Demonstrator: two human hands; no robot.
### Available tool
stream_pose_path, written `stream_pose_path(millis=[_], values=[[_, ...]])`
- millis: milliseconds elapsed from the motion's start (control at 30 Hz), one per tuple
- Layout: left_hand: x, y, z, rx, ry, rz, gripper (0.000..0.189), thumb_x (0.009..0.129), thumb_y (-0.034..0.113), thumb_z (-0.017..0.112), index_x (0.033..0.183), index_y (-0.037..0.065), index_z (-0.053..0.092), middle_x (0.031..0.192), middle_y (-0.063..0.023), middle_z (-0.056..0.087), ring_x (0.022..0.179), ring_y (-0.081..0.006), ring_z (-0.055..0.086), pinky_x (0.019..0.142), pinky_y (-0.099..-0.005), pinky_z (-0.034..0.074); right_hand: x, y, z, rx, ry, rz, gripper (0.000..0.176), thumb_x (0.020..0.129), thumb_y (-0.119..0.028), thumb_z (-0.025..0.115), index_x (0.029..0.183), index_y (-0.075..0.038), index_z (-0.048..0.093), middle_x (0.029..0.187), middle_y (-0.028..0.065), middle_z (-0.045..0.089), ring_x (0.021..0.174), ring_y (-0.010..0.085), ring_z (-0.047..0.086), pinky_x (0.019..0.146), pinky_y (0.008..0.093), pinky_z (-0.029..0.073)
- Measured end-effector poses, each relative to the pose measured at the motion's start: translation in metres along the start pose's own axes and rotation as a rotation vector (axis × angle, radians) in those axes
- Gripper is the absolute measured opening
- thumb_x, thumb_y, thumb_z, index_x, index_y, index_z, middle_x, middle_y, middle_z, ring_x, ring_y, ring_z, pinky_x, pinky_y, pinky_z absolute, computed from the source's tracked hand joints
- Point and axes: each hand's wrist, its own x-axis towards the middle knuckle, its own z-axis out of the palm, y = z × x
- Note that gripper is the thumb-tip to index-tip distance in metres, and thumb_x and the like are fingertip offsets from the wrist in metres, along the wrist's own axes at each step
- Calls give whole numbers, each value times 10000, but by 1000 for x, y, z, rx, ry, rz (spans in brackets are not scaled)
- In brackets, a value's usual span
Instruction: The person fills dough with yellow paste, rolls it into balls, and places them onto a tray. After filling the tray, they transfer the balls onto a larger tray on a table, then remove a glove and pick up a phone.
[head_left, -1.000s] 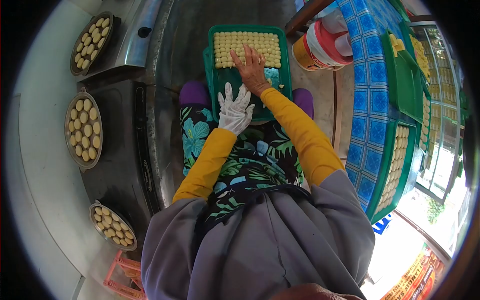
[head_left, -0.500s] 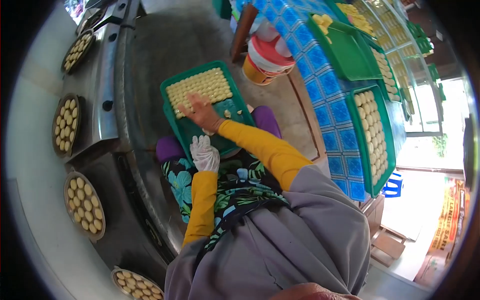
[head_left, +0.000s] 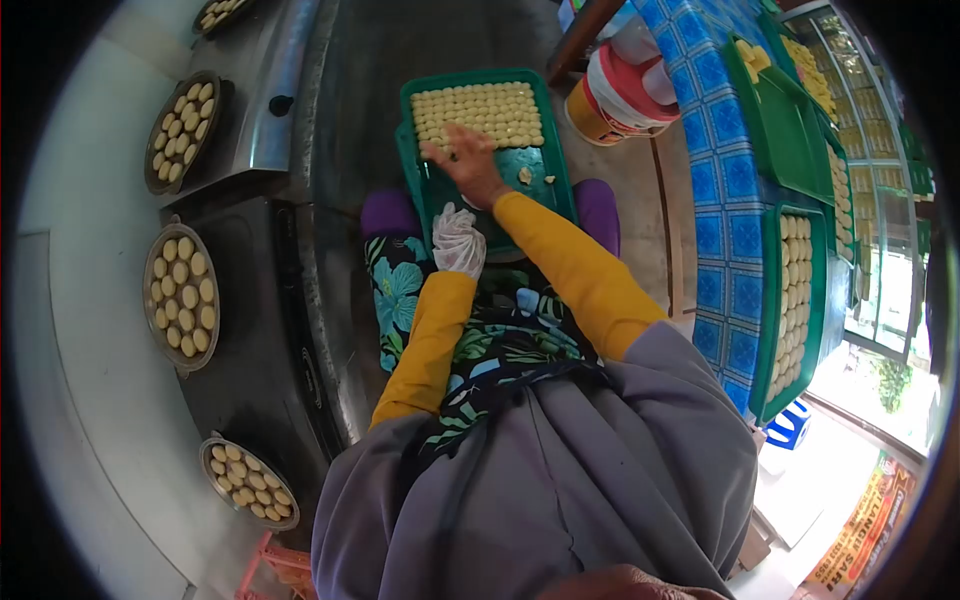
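Observation:
A green plastic tray (head_left: 555, 170) rests on my lap, its far half filled with neat rows of small pale dough pieces (head_left: 480, 110). A few loose bits (head_left: 524, 177) lie on the bare green floor of the tray. My right hand (head_left: 462, 158), bare, is spread flat with its fingertips on the nearest row, towards the tray's left side. My left hand (head_left: 458, 240), in a white glove, sits at the tray's near rim with its fingers curled in; nothing shows in it.
Round metal pans of dough pieces (head_left: 182, 297) (head_left: 180, 130) (head_left: 250, 482) sit on a dark stove top at my left. At my right is a blue tiled table (head_left: 720, 170) with more green trays (head_left: 795, 300) and, beside it, stacked buckets (head_left: 620, 95).
My left gloved hand went from spread fingers to curled. My right hand shifted from the middle of the front row towards its left end. My head swung, so the view turned and came back.

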Motion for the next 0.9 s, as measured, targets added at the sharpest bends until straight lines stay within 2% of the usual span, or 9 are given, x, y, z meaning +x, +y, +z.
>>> stream_pose_path(millis=[67, 133, 233, 267, 400, 467, 533, 733, 900], values=[[0, -2, 4, -179, 121, -59, 420, 854, 217, 525, 1241, 54, 538, 1249, -88, 600, 1268, -271, 464, 1106, -465, 279, 0, 11, -16, 109, 34, 51, 465, 831, -69, 544, 1262, -239, 584, 1362, 217, 435, 1232, 397, 426, 980, 568, 315], [-2, 13, 4, -377, 237, -123, 478, 872, 225, 521, 1311, 38, 487, 1297, -100, 573, 1301, -265, 440, 1122, -471, 263, -19, 23, -40, 32, -81, 421, 438, 777, -23, 586, 1147, -248, 653, 1342, 209, 442, 1268, 414, 371, 997, 573, 286], [9, 48, -28, 403, 35, 39, 633, 961, 425, 449, 1474, 79, 316, 1539, -136, 290, 1426, -449, 156, 1115, -581, 236, -52, 24, -66, -22, -363, 186, 476, 729, -1, 616, 1137, -243, 654, 1348, 219, 435, 1296, 430, 325, 1019, 583, 257], [13, 38, -18, 457, 38, 121, 715, 948, 525, 438, 1493, 89, 283, 1557, -119, 259, 1407, -522, 111, 1088, -657, 195, -56, 21, -74, -45, -444, 146, 460, 753, -21, 604, 1153, -245, 647, 1392, 235, 403, 1313, 455, 313, 1021, 614, 257], [17, 36, -21, 379, -2, 104, 720, 928, 538, 473, 1497, 139, 284, 1561, -112, 252, 1411, -504, 136, 1100, -644, 187, -71, 20, -65, -27, -464, 165, 391, 821, -106, 574, 1184, -238, 630, 1469, 263, 329, 1356, 486, 279, 1036, 650, 251], [22, 44, -28, 400, -43, 97, 699, 928, 510, 485, 1501, 169, 279, 1560, -101, 260, 1409, -506, 141, 1104, -643, 175, -68, 23, -64, -26, -455, 191, 474, 759, -142, 640, 1217, -260, 604, 1479, 262, 305, 1365, 484, 261, 1047, 659, 244], [27, 44, -21, 482, 13, 125, 640, 919, 462, 519, 1442, 113, 397, 1540, -109, 297, 1398, -512, 156, 1081, -666, 192, -65, 22, -63, -66, -464, 168, 462, 762, -169, 643, 1215, -241, 593, 1471, 282, 296, 1356, 509, 255, 1036, 664, 265], [15, 55, -30, 581, -176, 120, 657, 976, 508, 380, 1511, 146, 259, 1591, -62, 193, 1426, -494, 93, 1101, -646, 162, -66, 17, -85, -63, -506, 239, 468, 782, -168, 636, 1244, -226, 596, 1459, 318, 279, 1359, 518, 229, 1030, 661, 236], [13, 61, -35, 572, -353, 45, 648, 979, 568, 279, 1521, 213, 259, 1595, 6, 195, 1450, -433, 69, 1133, -622, 30, -61, 20, -108, -76, -487, 285, 427, 724, -120, 641, 1147, -165, 668, 1370, 302, 366, 1275, 487, 330, 992, 624, 285]])
